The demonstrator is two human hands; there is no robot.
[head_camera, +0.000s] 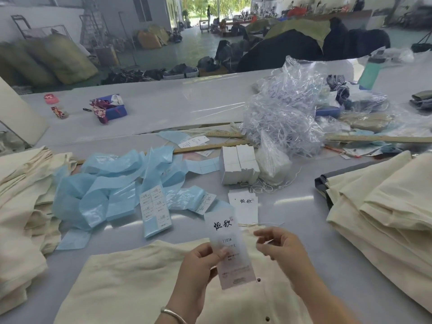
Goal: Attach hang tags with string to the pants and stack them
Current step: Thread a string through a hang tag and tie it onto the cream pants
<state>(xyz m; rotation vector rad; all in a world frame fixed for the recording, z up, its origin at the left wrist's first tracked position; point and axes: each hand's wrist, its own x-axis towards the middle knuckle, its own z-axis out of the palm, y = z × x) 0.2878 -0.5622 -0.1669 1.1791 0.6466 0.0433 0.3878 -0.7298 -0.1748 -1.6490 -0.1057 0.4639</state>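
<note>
Now hang tag (230, 249) in left grip (201, 259)

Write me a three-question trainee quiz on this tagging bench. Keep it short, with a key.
1. True or false: the left hand pinches the hang tag.
2. The white tag blocks stand: A) beyond the tag, by the clear plastic bag; B) on the left pile of pants.
3. Fill in: the right hand hovers over the cream ____.

Key: 1 true; 2 A; 3 pants.
</note>
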